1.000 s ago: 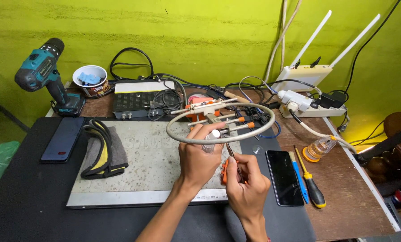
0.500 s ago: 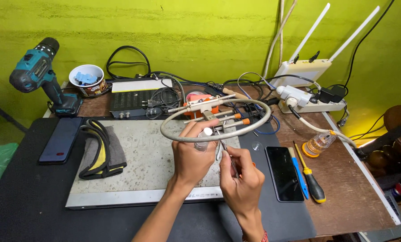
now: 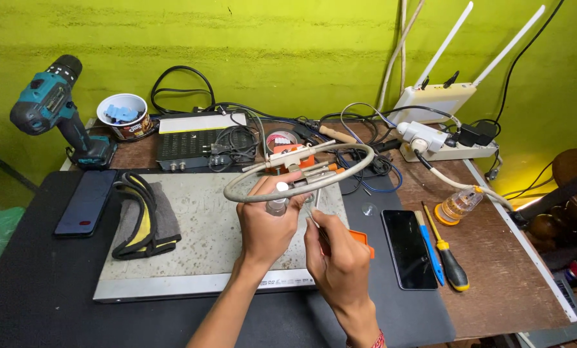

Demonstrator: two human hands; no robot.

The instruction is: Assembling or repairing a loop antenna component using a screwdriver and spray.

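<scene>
My left hand (image 3: 266, 227) is raised over the grey metal plate (image 3: 198, 258) and grips a small clear glass vial (image 3: 276, 206) with a white cap. A stiff grey cable loop (image 3: 340, 173) arcs just above and behind the fingers; whether they touch it I cannot tell. My right hand (image 3: 340, 261) sits close beside it on the right, pinching a thin metal tool (image 3: 315, 216) whose tip points up at the vial. An orange object (image 3: 364, 240) peeks out from behind my right hand.
On the left are a teal cordless drill (image 3: 50, 109), a cup of blue bits (image 3: 123, 116), a dark phone (image 3: 85, 203) and a black-yellow strap (image 3: 140, 219). A second phone (image 3: 408, 248), screwdrivers (image 3: 448, 261), a small bottle (image 3: 459, 205), a power strip (image 3: 446, 147) and a white router (image 3: 433, 98) are on the right.
Both hands keep their grips in nearly the same place. My right hand has edged up, bringing the tool tip nearer the vial.
</scene>
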